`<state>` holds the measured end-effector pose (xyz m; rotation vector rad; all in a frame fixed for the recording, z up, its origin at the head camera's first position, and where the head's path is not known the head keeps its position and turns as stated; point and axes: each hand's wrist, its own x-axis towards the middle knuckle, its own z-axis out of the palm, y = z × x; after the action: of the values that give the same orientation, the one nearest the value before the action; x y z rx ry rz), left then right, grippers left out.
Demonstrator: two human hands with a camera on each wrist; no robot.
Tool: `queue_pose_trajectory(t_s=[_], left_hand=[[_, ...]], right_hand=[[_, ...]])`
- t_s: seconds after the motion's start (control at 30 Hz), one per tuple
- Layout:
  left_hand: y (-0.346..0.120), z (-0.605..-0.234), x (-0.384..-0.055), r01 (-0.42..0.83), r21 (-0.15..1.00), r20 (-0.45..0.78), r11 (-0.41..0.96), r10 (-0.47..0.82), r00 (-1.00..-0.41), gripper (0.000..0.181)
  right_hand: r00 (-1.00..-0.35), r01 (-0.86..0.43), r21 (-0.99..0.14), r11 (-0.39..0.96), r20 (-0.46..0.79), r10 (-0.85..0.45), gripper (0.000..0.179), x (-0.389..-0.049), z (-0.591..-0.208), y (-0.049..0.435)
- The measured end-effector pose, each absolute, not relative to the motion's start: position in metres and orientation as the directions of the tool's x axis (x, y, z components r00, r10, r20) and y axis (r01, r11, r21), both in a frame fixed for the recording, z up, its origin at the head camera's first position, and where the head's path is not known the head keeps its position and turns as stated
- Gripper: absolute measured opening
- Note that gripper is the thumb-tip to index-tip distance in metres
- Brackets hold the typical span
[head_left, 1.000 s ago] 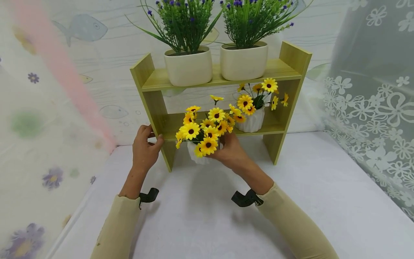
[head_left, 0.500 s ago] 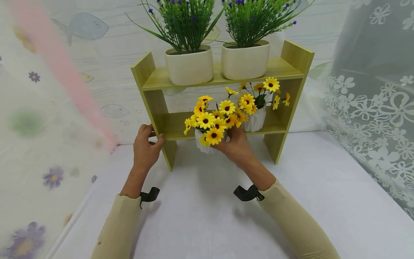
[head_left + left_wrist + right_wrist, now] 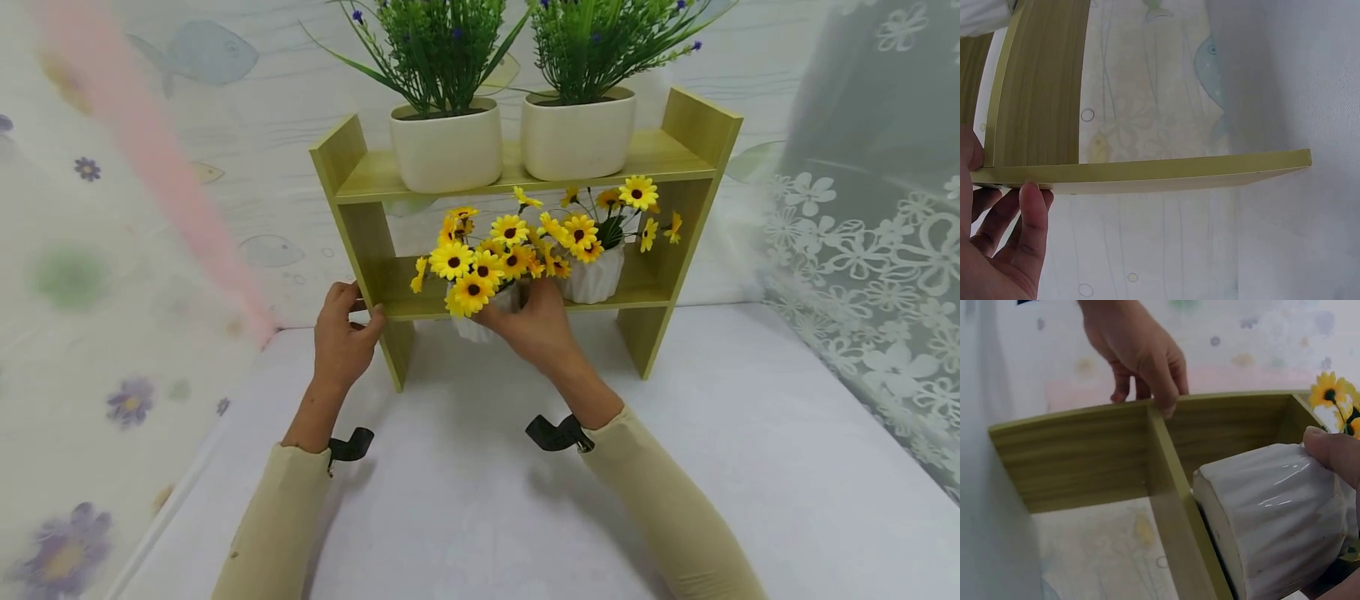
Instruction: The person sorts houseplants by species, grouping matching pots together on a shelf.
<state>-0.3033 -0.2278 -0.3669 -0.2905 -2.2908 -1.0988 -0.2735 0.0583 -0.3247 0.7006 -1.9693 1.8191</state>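
A small wooden shelf (image 3: 367, 233) stands on the table, and my left hand (image 3: 342, 342) grips its left side panel at the height of the middle board, thumb at the front edge. My right hand (image 3: 542, 329) holds a white ridged flowerpot (image 3: 1272, 506) of yellow daisy-like flowers (image 3: 480, 267). Its thumb (image 3: 1329, 450) lies near the rim in the right wrist view. The pot's base is at the front edge of the middle board; whether it touches cannot be told. Another white pot (image 3: 596, 275) with yellow flowers stands on that board's right side.
Two cream planters (image 3: 447, 150) with tall green plants and purple flowers stand on the top board. A white table surface (image 3: 457, 483) lies in front. Patterned curtains hang behind and at the left, and a lace-patterned sheet (image 3: 885, 350) hangs at the right.
The right hand has raised the held flowerpot and brought it closer to the shelf's middle board. The left hand keeps its grip on the side panel. The head view has shifted slightly.
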Motion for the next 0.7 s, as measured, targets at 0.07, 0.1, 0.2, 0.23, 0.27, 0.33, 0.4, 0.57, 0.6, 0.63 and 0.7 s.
queue_pose_trajectory(t_s=[0.07, 0.1, 0.2, 0.23, 0.27, 0.33, 0.4, 0.57, 0.6, 0.63, 0.7], left_hand=[[-0.227, -0.365, -0.304, 0.434, 0.637, 0.589, 0.637, -0.039, -0.808, 0.047], [-0.227, -0.365, -0.304, 0.436, 0.636, 0.59, 0.637, -0.036, -0.807, 0.047], [-0.226, -0.363, -0.304, 0.438, 0.634, 0.594, 0.638, -0.039, -0.803, 0.046], [-0.226, -0.363, -0.303, 0.436, 0.634, 0.594, 0.639, -0.041, -0.803, 0.046], [-0.226, -0.363, -0.303, 0.435, 0.635, 0.594, 0.639, -0.043, -0.803, 0.046], [-0.225, -0.362, -0.303, 0.432, 0.634, 0.592, 0.642, -0.044, -0.805, 0.046], [-0.225, -0.362, -0.303, 0.43, 0.635, 0.59, 0.642, -0.043, -0.807, 0.046], [-0.226, -0.364, -0.304, 0.431, 0.644, 0.588, 0.632, -0.048, -0.807, 0.046], [-0.226, -0.365, -0.303, 0.432, 0.643, 0.59, 0.632, -0.049, -0.806, 0.047], [-0.227, -0.366, -0.303, 0.434, 0.643, 0.592, 0.631, -0.05, -0.804, 0.047], [-0.227, -0.366, -0.303, 0.435, 0.642, 0.593, 0.632, -0.049, -0.804, 0.047]], right_hand=[[-0.843, -0.538, -0.84, 0.073, 0.532, -0.085, 0.078, -0.274, -0.322, 0.057], [-0.858, -0.513, -0.854, 0.081, 0.508, -0.075, 0.078, -0.275, -0.321, 0.056], [-0.882, -0.471, -0.877, 0.09, 0.467, -0.071, 0.08, -0.279, -0.317, 0.05], [-0.883, -0.469, -0.878, 0.094, 0.464, -0.071, 0.082, -0.282, -0.316, 0.049], [-0.886, -0.464, -0.88, 0.099, 0.459, -0.07, 0.083, -0.284, -0.315, 0.047], [-0.897, -0.442, -0.889, 0.121, 0.438, -0.058, 0.084, -0.287, -0.314, 0.044], [-0.907, -0.421, -0.896, 0.139, 0.419, -0.049, 0.086, -0.291, -0.313, 0.041], [-0.905, -0.425, -0.892, 0.157, 0.421, -0.059, 0.087, -0.3, -0.314, 0.037], [-0.905, -0.426, -0.891, 0.159, 0.422, -0.06, 0.087, -0.301, -0.315, 0.037], [-0.905, -0.426, -0.891, 0.16, 0.422, -0.06, 0.087, -0.302, -0.316, 0.036], [-0.907, -0.42, -0.893, 0.16, 0.416, -0.055, 0.087, -0.302, -0.318, 0.036]])
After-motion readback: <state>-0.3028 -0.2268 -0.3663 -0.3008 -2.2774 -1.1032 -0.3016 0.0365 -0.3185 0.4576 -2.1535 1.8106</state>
